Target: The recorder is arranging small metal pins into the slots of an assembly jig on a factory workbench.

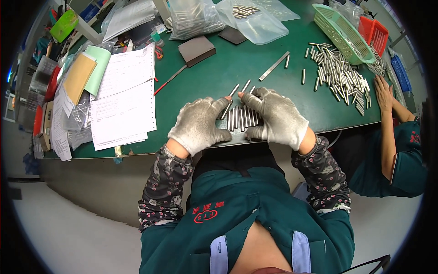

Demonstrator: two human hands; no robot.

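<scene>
Head view: left hand [198,123] and right hand [278,116], both in pale work gloves with some fingertips bare, flank a row of metal pins [236,119] lying side by side between them. Left thumb and forefinger stand wide apart; right thumb and forefinger straddle the row's right part, but cannot tell whether they grip or only rest. Angled pins [247,85] lie just beyond the forefingertips; the table's near edge [237,142] runs just behind the thumbs. Risk, judged: round pins could roll out of line if sideways pressure from the two hands is unequal; a pull toward the thumbs could tip some over the edge; skewed pins could wedge across the row. Pin heap [342,75], well right of the right fingers, looks loose enough to slide if bumped.
</scene>
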